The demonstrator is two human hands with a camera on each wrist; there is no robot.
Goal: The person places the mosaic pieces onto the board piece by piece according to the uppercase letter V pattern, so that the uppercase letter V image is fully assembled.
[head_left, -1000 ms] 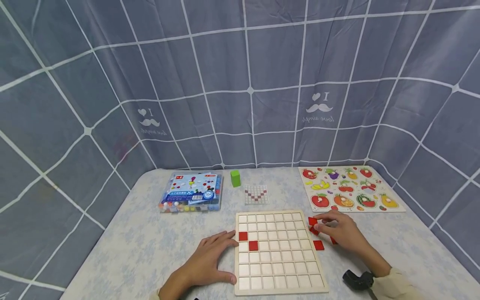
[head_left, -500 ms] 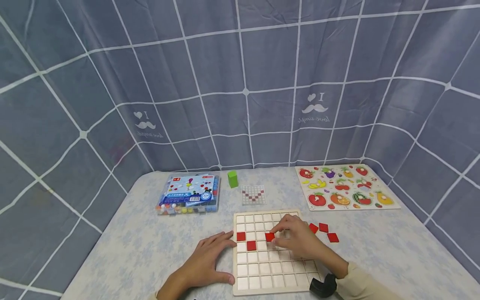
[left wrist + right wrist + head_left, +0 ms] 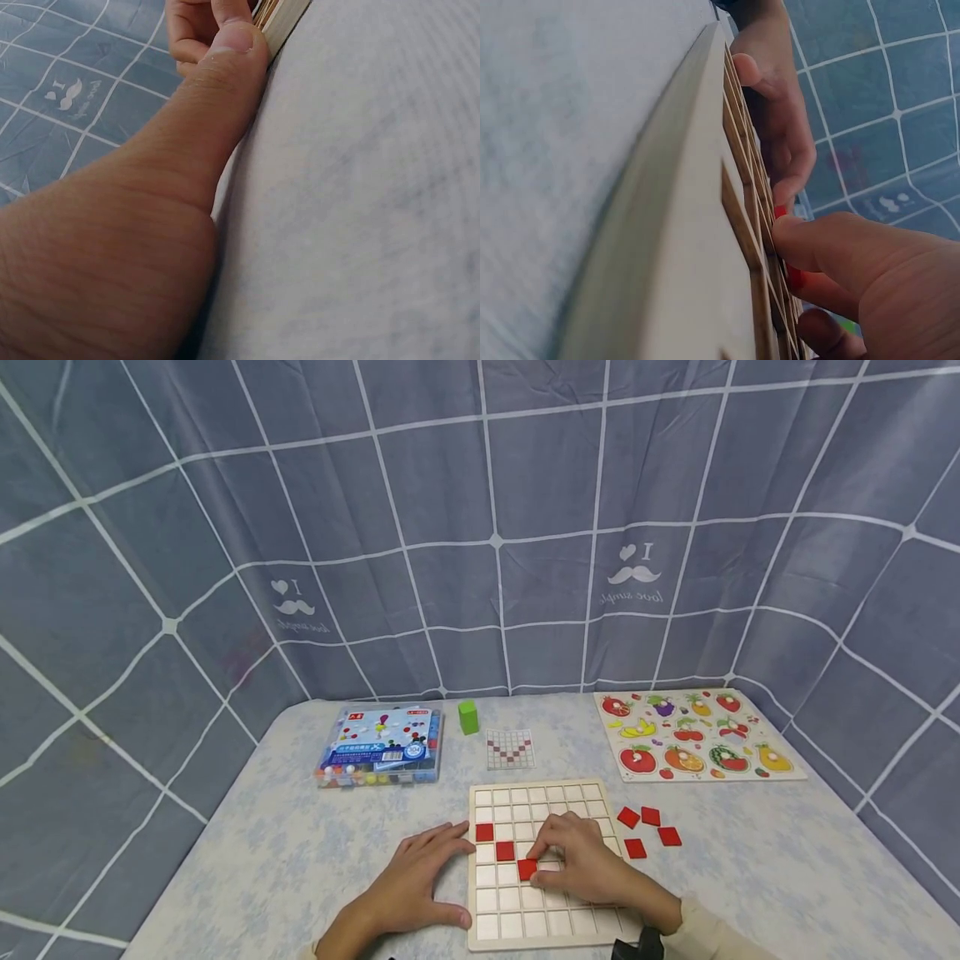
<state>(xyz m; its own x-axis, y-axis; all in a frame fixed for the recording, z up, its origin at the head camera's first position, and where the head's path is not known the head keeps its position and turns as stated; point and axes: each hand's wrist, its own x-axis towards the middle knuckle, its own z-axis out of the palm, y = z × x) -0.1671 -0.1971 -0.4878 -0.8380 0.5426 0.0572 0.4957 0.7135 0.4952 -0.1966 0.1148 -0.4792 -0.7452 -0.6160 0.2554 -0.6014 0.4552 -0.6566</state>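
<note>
A wooden grid board (image 3: 558,939) lies on the table in the head view. Two red square tiles sit in its cells, one red tile (image 3: 484,832) in the leftmost column and another red tile (image 3: 506,851) one step right and nearer. Diagonally beyond them, my right hand (image 3: 581,858) pinches a third red tile (image 3: 527,869) between thumb and fingers, at a cell in the third column. Whether that tile lies flat in the cell I cannot tell. My left hand (image 3: 412,881) rests against the board's left edge, thumb and fingers spread; its thumb (image 3: 232,82) touches the rim.
Several loose red tiles (image 3: 650,816) lie right of the board. Behind it are a pattern card (image 3: 512,749), a green block (image 3: 468,717) and a clear plastic box (image 3: 382,747) of coloured parts. A fruit puzzle board (image 3: 697,735) lies at the back right.
My right hand has taken a red tile from the group at the right and carried it left over the board, then nearer and down to the third column. My left hand has stayed put.
</note>
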